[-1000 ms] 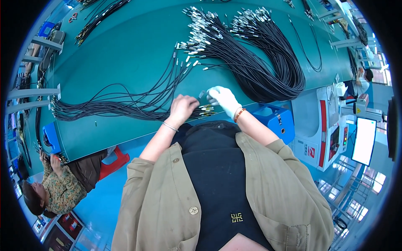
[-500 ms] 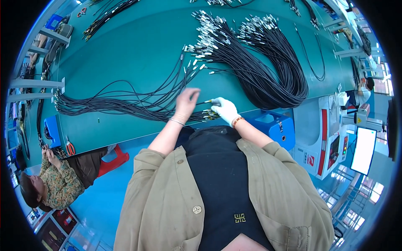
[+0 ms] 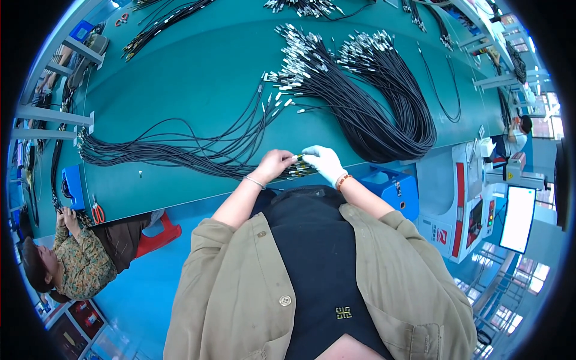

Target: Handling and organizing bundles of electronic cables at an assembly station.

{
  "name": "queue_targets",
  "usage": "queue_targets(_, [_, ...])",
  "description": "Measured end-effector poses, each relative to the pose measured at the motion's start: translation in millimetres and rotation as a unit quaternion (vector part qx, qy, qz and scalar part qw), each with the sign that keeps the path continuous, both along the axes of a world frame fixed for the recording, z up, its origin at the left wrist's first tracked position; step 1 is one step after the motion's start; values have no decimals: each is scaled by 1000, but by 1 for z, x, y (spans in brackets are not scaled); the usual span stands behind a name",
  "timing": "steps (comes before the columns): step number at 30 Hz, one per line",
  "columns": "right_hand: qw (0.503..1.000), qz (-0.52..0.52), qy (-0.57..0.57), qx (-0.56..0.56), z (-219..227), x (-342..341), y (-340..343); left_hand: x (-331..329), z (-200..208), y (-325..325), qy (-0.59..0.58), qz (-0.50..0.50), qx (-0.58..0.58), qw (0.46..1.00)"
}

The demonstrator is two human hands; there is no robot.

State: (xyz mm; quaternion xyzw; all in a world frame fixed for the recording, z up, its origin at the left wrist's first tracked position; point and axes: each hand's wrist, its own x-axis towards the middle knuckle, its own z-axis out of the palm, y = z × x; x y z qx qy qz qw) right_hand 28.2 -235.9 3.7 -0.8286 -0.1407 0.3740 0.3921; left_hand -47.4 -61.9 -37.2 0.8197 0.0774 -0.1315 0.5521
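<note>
At the table's near edge my bare left hand (image 3: 275, 166) and my white-gloved right hand (image 3: 324, 163) meet. Between their fingertips is a cable end with a yellow-green connector (image 3: 299, 157), pinched from both sides. Just beneath the hands lie several more brass-coloured cable ends (image 3: 298, 171). From there a loose bundle of thin black cables (image 3: 174, 154) runs left along the table. Its other ends, with white tips (image 3: 277, 104), fan out beyond my hands. A thick looped bundle of black cables (image 3: 384, 114) with many white-capped ends lies to the right.
On the green table (image 3: 180, 78), more cable bundles (image 3: 168, 24) lie at the far side. Red-handled pliers (image 3: 98, 212) and a blue dispenser (image 3: 72, 187) are at the left, near a seated co-worker (image 3: 72, 258). A blue stool (image 3: 390, 192) and a white machine (image 3: 447, 198) stand at the right.
My left hand has come down and right to the cable end and closed on it beside my right hand. The cable end now sits slightly nearer to me.
</note>
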Motion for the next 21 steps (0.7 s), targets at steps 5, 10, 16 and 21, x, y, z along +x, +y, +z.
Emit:
queue_targets(5, [996,1,-42,82,-1,-1,-1,2,8,4,53,-5,-78,996])
queue_targets(10, [995,-21,25,92,3,-3,0,-1,17,6,67,-16,-90,994])
queue_targets(16, [982,-75,112,133,1,-7,0,-5,24,7,60,-24,-92,994])
queue_targets(21, [998,-23,17,49,7,-4,5,-7,16,1,37,6,-112,993])
